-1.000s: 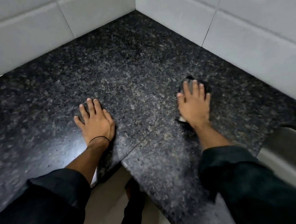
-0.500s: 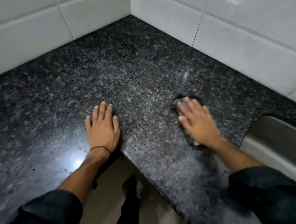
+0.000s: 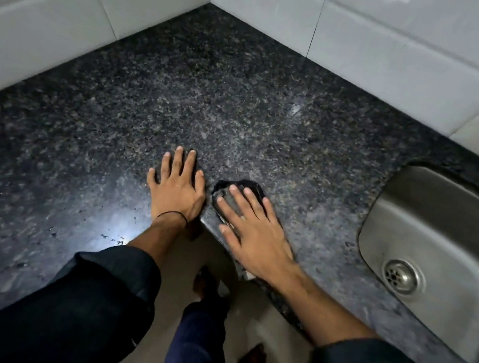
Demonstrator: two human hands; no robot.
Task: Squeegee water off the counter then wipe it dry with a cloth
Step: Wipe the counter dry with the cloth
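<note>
A dark speckled granite counter [image 3: 226, 98] fills an inner corner between white tiled walls. My right hand [image 3: 252, 232] lies flat with spread fingers on a dark cloth [image 3: 225, 190], pressing it onto the counter close to the front inner corner edge. Most of the cloth is hidden under the palm; only its far end shows. My left hand [image 3: 176, 188] rests flat and bare on the counter just left of the cloth, fingers apart, a thin black band at the wrist. No squeegee is in view.
A steel sink [image 3: 436, 247] with a round drain [image 3: 400, 276] is set into the counter at the right. White tiled walls [image 3: 391, 46] close the back and left. Small droplets [image 3: 110, 237] glint near the front left edge. Below the edge are the floor and my feet.
My right hand has dragged the cloth from the far right part of the counter toward me and leftward, ending beside my left hand. The view has shifted right, showing more of the sink.
</note>
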